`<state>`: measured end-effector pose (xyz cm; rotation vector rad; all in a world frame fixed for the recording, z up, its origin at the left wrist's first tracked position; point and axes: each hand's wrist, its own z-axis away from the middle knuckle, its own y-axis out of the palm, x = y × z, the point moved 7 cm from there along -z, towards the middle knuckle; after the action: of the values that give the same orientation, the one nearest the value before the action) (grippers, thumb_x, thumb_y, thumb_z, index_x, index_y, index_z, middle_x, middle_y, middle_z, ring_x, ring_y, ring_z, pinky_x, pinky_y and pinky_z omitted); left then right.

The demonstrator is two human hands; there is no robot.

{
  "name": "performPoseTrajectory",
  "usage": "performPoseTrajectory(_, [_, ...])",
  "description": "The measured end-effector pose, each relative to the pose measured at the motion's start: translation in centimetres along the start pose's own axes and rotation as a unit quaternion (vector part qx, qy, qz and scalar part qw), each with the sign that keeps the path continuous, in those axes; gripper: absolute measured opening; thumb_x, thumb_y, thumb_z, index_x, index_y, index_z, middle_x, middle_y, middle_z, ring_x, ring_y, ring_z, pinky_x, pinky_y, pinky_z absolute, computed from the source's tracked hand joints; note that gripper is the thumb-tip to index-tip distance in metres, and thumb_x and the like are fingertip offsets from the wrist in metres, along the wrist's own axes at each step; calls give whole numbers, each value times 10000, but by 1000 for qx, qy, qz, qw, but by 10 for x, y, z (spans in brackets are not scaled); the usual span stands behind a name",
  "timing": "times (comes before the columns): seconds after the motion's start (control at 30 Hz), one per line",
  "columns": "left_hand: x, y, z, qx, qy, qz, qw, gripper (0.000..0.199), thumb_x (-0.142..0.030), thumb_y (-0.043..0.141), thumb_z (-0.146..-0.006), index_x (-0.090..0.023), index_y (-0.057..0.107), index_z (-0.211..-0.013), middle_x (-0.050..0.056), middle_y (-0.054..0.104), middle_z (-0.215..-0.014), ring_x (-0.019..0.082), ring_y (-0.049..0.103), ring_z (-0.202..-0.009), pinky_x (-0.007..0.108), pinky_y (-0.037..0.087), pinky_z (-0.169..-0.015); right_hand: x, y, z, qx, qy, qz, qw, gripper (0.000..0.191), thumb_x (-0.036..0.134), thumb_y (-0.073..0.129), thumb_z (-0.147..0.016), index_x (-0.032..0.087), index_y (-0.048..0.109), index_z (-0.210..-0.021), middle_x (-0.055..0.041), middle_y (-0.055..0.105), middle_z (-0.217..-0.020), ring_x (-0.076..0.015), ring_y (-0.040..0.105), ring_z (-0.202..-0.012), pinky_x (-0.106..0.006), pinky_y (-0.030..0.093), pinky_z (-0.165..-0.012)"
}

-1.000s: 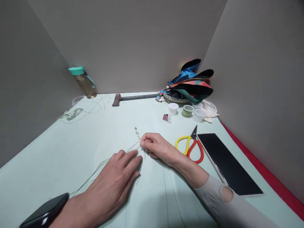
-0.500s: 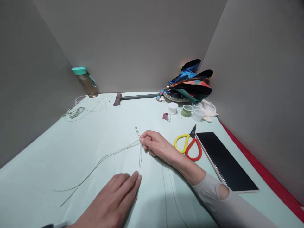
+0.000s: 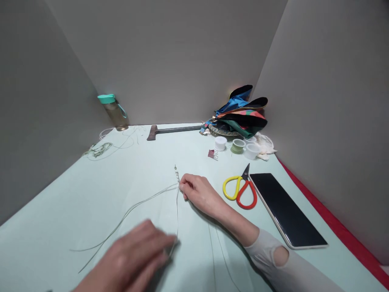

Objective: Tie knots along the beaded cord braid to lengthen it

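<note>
A short braided piece of cord lies at the middle of the pale table. My right hand pinches its lower end between thumb and fingertips. Thin green cords run from that spot toward the lower left, and a pale cord hangs down toward me. At the end of the pale cord is my left hand, smeared by motion; whether its fingers hold the cord cannot be made out. Two more thin strands come out below my right forearm.
Scissors with yellow and red handles and a black-screened tablet lie at right. Behind are a binder clip, thread spools, an umbrella, a hammer-like tool, a bottle and tangled cord.
My left hand has moved slightly left and down, and the pale cord hangs in a different line. My right hand keeps its pinch at the braid. The whole view has shifted a little.
</note>
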<state>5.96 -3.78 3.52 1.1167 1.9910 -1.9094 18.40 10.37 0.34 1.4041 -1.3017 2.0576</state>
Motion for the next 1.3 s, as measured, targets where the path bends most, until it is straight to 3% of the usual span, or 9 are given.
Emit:
performPoseTrajectory(0.07, [15,-24,-32,-32,-59,-6,998,290,-320,466,-1045,-294,722,-1179,74,769,-1133,268,702,-993,387,548,-861,1,0,0,-7,-8,21,1000,346,366,659,-1014,182,635,-1306,-104,658,-1307,-251,685,-1086,-463,597,-913])
performPoseTrajectory(0.13, [35,-37,-63,-51,-120,-12,991,304,-377,502,-1042,-207,692,-1208,98,743,-1082,264,681,-873,437,547,-818,3,0,-1,-13,-17,44,999,344,366,659,-1014,182,636,-1304,-104,659,-1305,-250,685,-1084,-462,598,-911])
performPoseTrajectory(0.23, [57,-29,-98,1,-175,38,984,243,-379,648,-1004,-179,692,-1134,49,738,-1039,219,702,-854,435,592,-820,7,-1,-1,-25,-28,80,996,339,365,658,-1014,181,639,-1298,-102,662,-1299,-248,687,-1080,-460,598,-910])
performPoseTrajectory(0.3, [66,-17,-108,39,-208,90,973,241,-387,672,-997,-167,696,-1092,39,739,-1018,208,718,-841,401,617,-765,10,-3,0,-37,-36,105,993,331,362,657,-1015,183,642,-1293,-102,663,-1300,-248,685,-1085,-463,596,-917])
performPoseTrajectory(0.5, [84,10,-103,105,-289,233,923,243,-384,651,-1015,-160,688,-1098,34,738,-973,166,705,-723,328,618,-638,12,-1,-3,-53,-48,174,982,311,351,654,-1017,188,651,-1282,-101,662,-1307,-249,679,-1104,-471,586,-940])
performPoseTrajectory(0.67, [92,17,-101,87,-319,289,898,266,-372,668,-1005,-169,674,-1176,59,737,-1080,195,726,-820,364,637,-699,7,9,-4,-32,-37,223,974,315,355,658,-1015,179,650,-1277,-98,671,-1283,-245,688,-1078,-465,593,-922])
performPoseTrajectory(0.77, [94,18,-101,77,-341,294,889,243,-377,659,-1010,-162,683,-1122,39,735,-1003,172,708,-747,332,621,-647,5,12,-4,-21,-28,242,970,310,355,658,-1016,178,653,-1270,-97,674,-1275,-243,690,-1071,-463,594,-919])
performPoseTrajectory(1.03, [93,19,-102,74,-352,287,888,235,-388,649,-1015,-157,682,-985,-15,689,-824,123,625,-588,270,553,-542,3,13,-7,-2,-30,271,962,263,339,656,-1018,176,672,-1223,-88,689,-1240,-233,692,-1056,-454,592,-919])
performPoseTrajectory(1.3, [97,17,-103,83,-337,262,900,237,-380,664,-1005,-160,694,-1088,41,739,-1016,195,720,-806,365,627,-704,5,3,-5,-13,-19,272,962,271,335,654,-1018,184,668,-1244,-95,674,-1286,-246,679,-1105,-473,580,-953])
